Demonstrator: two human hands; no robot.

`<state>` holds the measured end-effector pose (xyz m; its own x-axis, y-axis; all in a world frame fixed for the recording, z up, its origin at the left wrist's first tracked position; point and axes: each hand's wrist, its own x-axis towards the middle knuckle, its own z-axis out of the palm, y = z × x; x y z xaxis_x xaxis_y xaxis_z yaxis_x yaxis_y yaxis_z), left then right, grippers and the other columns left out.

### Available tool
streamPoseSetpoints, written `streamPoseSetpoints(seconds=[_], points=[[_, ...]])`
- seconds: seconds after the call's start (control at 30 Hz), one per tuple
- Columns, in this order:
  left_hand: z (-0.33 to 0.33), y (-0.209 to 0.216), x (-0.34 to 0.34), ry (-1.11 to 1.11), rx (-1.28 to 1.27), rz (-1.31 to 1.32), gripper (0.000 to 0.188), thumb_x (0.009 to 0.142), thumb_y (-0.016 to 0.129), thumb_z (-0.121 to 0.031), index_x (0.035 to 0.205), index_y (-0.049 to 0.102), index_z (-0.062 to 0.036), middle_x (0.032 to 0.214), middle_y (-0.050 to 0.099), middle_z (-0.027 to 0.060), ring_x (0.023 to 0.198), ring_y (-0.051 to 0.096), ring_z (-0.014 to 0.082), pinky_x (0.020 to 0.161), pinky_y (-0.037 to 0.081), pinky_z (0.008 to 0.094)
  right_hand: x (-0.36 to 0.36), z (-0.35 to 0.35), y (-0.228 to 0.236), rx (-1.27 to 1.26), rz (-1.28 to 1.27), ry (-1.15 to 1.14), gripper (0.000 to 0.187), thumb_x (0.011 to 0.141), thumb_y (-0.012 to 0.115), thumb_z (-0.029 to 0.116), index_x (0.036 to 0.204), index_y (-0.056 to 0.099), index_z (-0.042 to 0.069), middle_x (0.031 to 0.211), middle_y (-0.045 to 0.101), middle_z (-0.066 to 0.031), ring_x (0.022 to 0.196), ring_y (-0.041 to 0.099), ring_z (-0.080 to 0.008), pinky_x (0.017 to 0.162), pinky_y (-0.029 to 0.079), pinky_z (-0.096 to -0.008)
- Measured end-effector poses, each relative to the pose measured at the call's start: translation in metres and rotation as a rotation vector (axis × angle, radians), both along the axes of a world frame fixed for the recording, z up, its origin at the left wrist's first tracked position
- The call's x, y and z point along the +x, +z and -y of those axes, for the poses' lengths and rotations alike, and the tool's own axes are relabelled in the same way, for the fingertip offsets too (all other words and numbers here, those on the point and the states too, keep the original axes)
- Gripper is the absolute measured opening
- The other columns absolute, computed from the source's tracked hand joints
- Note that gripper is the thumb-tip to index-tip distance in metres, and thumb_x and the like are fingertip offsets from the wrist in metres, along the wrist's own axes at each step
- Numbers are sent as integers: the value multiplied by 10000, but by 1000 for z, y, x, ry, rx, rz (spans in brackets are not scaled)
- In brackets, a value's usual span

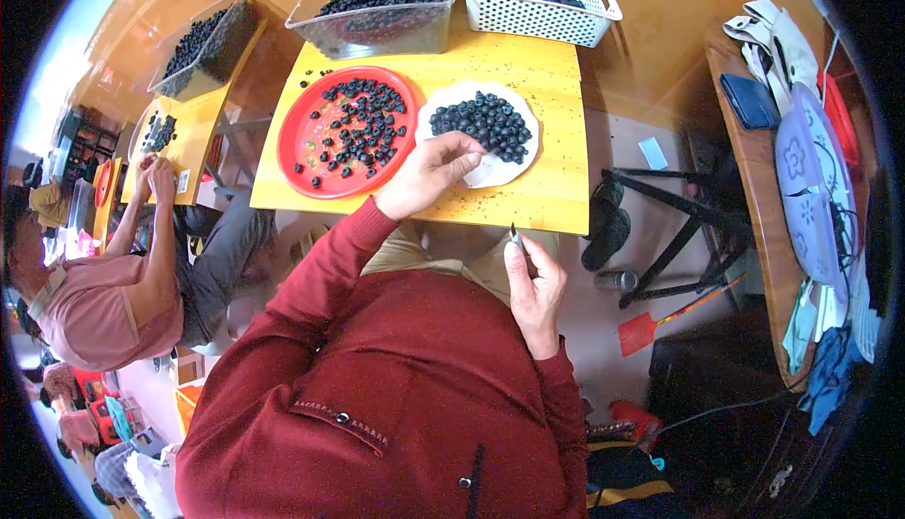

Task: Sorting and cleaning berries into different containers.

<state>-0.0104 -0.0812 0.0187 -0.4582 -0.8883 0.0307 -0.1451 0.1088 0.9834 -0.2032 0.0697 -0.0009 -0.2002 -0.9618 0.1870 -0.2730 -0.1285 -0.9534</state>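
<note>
My left hand (436, 175) reaches over the near left rim of a white plate (490, 175) heaped with blueberries (476, 123). Its thumb and fingers are pinched together beside the pile; whether a berry is between them I cannot make out. Below the table's near edge, close to my body, my right hand (535, 293) is closed on a slim, dark, pointed tool (514, 233), its tip facing up; most of it is hidden by the fingers. Left of the white plate, a round red tray (300, 142) carries loosely scattered blueberries.
A clear plastic bin (386, 33) and a white perforated basket (537, 19), both with blueberries, stand at the yellow table's (556, 189) far edge. Dark crumbs dot the tabletop. On the left another person (123, 302) works at a similar table. A wooden bench (754, 170) stands right.
</note>
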Motion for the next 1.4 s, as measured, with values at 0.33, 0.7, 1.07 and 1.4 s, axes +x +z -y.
streamPoseSetpoints(seconds=[0.33,0.7,1.07,1.4], points=[[-14,4,10,15,595,-705,80,964,626,-61,1037,640,-33,983,667,43,892,656,148,831,573,295,8,11,16,-7,0,17,282,965,651,199,1109,680,-43,897,683,-143,826,647,-185,756,503,-315],[-43,-9,13,-64,804,-907,127,952,636,-66,1075,653,-40,1025,682,51,929,680,170,876,588,331,20,37,42,-85,-90,103,299,954,670,213,1105,667,-45,894,645,-126,821,631,-179,725,488,-300],[-61,-3,7,-161,815,-897,162,977,616,-132,1121,640,-61,1087,686,59,934,680,158,863,582,318,27,47,37,-145,96,171,223,926,713,169,1031,697,-27,877,644,-60,800,615,-128,712,484,-260],[-68,0,7,-192,844,-992,148,989,595,-120,1129,617,-76,1053,687,64,906,688,179,821,587,318,23,41,29,63,243,139,278,971,657,214,1057,681,-49,866,652,-52,775,603,-115,701,483,-269]])
